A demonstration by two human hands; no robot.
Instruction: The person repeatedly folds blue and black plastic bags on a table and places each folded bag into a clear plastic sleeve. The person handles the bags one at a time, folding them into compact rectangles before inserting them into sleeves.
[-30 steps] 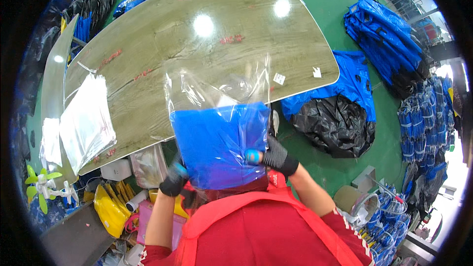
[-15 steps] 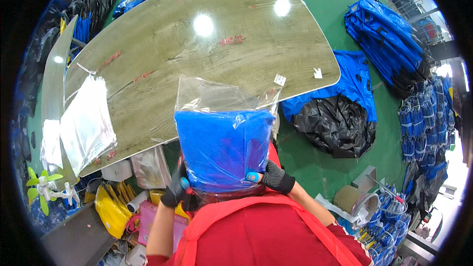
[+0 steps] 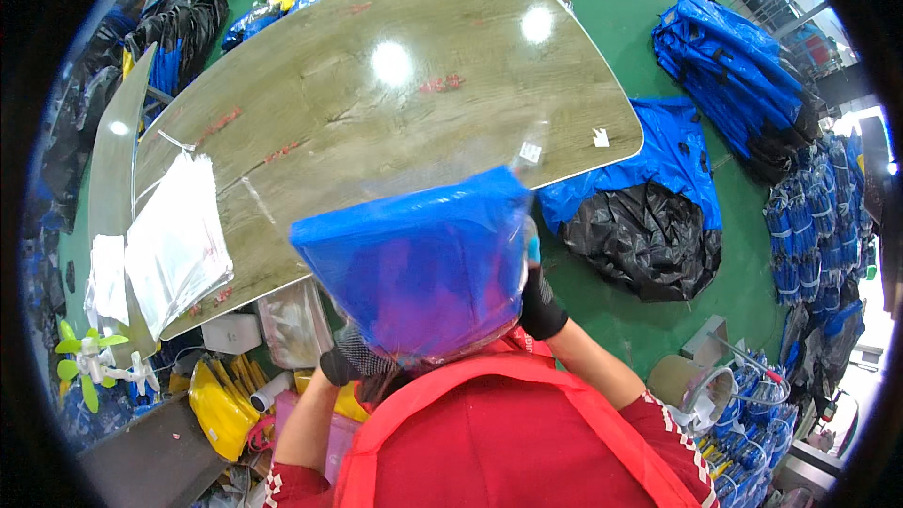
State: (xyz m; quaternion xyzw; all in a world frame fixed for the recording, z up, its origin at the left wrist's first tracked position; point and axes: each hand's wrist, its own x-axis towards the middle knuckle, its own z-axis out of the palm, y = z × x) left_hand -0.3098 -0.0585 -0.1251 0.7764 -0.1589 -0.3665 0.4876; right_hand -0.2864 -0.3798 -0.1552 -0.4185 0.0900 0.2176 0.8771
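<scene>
Fingers [image 3: 533,249] of left hand [image 3: 362,351] and right hand [image 3: 541,301] clasp the blue packet [image 3: 419,268].

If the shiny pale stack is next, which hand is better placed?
Probably the left hand: it is at the lower left of the blue bundle, nearer the shiny pale stack. The right hand is at the bundle's right edge, farther away.

The worker wore a dark red top [image 3: 480,452] with white checkered trim [image 3: 685,447] edging the short sleeves, and bright red apron straps [image 3: 370,428] over it. The left hand [image 3: 361,350] had a black glove speckled grey; the right hand [image 3: 540,301], a black one, blue at a fingertip [image 3: 534,248].
</scene>
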